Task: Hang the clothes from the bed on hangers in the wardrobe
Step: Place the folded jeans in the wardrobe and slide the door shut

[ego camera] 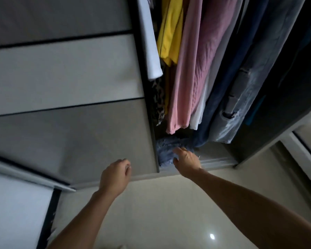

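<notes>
The open wardrobe (269,137) holds hanging clothes: a white top (149,42), a yellow garment (169,33), a pink garment (187,69), dark blue jeans (228,78) and light ripped jeans (250,97). A frayed blue denim piece (164,151) lies on the wardrobe floor at the left. My right hand (187,160) reaches down onto that denim, fingers spread and touching it. My left hand (115,175) hovers in front of the sliding door, fingers loosely curled around nothing. No hanger shows.
A grey panelled sliding door (70,87) covers the wardrobe's left half. Its bottom track (217,161) runs along the glossy pale floor (160,212). A white panel (16,212) stands at the lower left. A pale doorway frame (298,150) is at the right.
</notes>
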Available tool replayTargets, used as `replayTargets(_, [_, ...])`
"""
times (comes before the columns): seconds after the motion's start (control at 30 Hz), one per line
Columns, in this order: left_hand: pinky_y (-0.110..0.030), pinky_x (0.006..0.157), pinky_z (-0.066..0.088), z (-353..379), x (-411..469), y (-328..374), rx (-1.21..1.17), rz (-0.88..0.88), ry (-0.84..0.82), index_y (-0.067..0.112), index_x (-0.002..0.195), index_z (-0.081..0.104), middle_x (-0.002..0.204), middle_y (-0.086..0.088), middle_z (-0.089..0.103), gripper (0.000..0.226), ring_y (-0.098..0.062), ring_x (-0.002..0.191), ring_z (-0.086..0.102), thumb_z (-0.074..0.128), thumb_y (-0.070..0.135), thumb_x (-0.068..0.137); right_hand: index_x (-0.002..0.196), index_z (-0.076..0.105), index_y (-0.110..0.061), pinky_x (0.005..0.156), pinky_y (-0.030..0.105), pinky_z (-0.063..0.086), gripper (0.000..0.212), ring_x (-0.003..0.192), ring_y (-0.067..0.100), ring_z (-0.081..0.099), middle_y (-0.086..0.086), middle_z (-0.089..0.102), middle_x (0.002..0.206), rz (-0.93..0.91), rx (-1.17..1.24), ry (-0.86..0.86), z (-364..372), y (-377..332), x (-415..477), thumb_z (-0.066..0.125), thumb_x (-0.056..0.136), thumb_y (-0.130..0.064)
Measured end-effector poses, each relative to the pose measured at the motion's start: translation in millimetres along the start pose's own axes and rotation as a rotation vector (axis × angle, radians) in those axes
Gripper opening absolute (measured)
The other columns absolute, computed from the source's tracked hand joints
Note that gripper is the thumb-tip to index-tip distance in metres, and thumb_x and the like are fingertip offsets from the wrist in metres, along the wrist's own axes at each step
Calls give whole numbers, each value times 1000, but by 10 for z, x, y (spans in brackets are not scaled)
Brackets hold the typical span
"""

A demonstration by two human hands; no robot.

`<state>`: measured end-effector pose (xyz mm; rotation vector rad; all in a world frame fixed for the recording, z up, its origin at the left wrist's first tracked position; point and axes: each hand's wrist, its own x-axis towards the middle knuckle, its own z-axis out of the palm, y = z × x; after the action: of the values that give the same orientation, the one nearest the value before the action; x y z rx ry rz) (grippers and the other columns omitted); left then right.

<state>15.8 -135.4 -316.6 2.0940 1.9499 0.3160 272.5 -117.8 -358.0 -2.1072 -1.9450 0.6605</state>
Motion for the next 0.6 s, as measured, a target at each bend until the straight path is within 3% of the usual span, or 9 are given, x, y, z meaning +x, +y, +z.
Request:
replayTargets(0.2, [-36, 59, 51, -1106, 583, -701, 56, 228, 230, 14, 88, 67, 86, -8, 66, 13, -33, 74, 66, 56, 20, 83, 123, 56, -18, 78, 37, 46, 35, 105, 33, 60, 5, 59, 119, -46, 72, 230, -308, -1235, 365, 52, 89, -26])
replayTargets(0.3, [-35, 58, 51, -1649, 846, -1036, 131, 410, 350, 13, 88, 67, 90, -8, 61, 13, -32, 76, 64, 57, 15, 82, 130, 52, -19, 83, 35, 46, 40, 111, 28, 59, 3, 56, 124, 41, 237, 394, -360, -1857, 452, 53, 91, -29])
replayTargets(0.43, [-43, 77, 50, -2350, 1134, -1359, 269, 717, 593, 7, 99, 67, 118, -19, 57, 34, -37, 101, 56, 42, 17, 77, 143, 36, -17, 94, 36, 41, 54, 126, 24, 47, 2, 41, 141, 176, 397, 588, -448, -2615, 473, 50, 94, -35])
replayTargets(0.6, [-56, 106, 29, -3095, 1376, -1727, 379, 866, 815, 6, 119, 62, 142, -25, 42, 45, -41, 132, 36, 50, 11, 77, 152, 18, -17, 113, 37, 24, 66, 144, 23, 24, 6, 22, 157, 272, 713, 738, -806, -3422, 620, 45, 97, -42])
